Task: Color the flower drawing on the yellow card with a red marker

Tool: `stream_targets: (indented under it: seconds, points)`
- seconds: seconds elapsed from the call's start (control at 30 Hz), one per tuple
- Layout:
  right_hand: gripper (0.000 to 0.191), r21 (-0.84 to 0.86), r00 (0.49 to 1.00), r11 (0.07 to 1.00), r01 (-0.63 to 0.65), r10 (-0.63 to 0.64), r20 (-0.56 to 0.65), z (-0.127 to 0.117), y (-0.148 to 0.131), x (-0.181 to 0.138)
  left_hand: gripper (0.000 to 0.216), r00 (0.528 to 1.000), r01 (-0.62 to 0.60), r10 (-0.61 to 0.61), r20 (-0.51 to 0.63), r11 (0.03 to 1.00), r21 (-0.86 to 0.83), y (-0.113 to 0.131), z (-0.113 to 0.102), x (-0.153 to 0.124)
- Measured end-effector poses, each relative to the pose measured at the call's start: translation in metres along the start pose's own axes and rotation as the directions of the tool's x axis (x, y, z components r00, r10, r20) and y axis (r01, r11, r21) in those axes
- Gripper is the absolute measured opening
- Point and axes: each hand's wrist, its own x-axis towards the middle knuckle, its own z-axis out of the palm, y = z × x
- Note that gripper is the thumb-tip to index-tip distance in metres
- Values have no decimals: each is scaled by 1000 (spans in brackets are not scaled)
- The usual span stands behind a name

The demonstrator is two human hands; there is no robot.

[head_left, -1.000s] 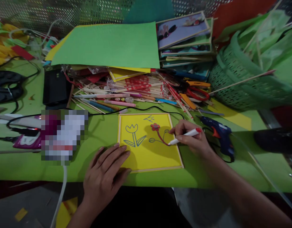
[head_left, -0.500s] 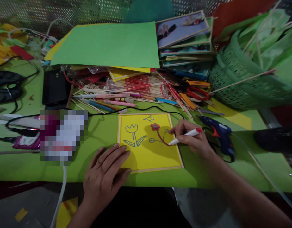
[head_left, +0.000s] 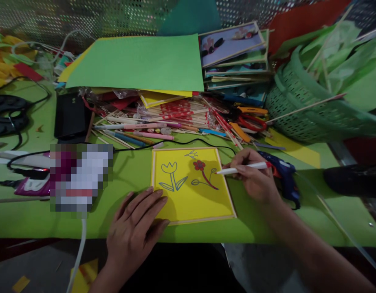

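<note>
A yellow card [head_left: 196,203] with a thin wooden frame lies on the green table. It bears a blue tulip outline, a small blue sprig and a red flower on a red stem. My left hand [head_left: 135,230] lies flat, fingers spread, on the card's lower left corner. My right hand [head_left: 255,177] pinches a white marker with a red cap [head_left: 245,167], held almost level. Its tip hovers at the small leaf outline right of the red stem.
A blue glue gun [head_left: 284,175] lies just right of my right hand. Behind the card are loose sticks and pens [head_left: 163,122], scissors [head_left: 251,118], green paper sheets [head_left: 139,61], stacked framed pictures [head_left: 233,49] and a green basket [head_left: 300,97]. A black cable [head_left: 175,142] runs behind the card's far edge.
My right hand has lifted the marker from the foot of the red stem and swung it up and right, flatter, to the small leaf outline. The left hand has stayed put.
</note>
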Motion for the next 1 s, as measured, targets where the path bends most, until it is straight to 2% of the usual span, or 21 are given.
stream_targets:
  seconds: [0.1, 0.33, 0.5, 0.67, 1.0]
  points:
    - [10, -24, 999, 999, 35, -35, -7, -1, 2, 0, 41, 1000, -10, 10, 2, 1000, 3, -1, 1, 0]
    - [13, -160, 999, 987, 22, -17, 32, -2, 6, -5, 39, 1000, -17, 17, -20, 1000, -5, -3, 1, -1]
    - [13, -113, 999, 994, -1, 6, 44, 1, 5, -9, 35, 999, -18, 18, -44, 1000, 2, -2, 2, -1]
    - [18, -61, 999, 998, 18, -20, -32, 6, 9, -12, 37, 997, -46, 46, -62, 999, -1, -4, 3, -2]
    - [14, -240, 994, 969, 48, -69, -80, 5, 6, -15, 38, 996, -68, 66, -57, 997, -23, -8, 4, -4]
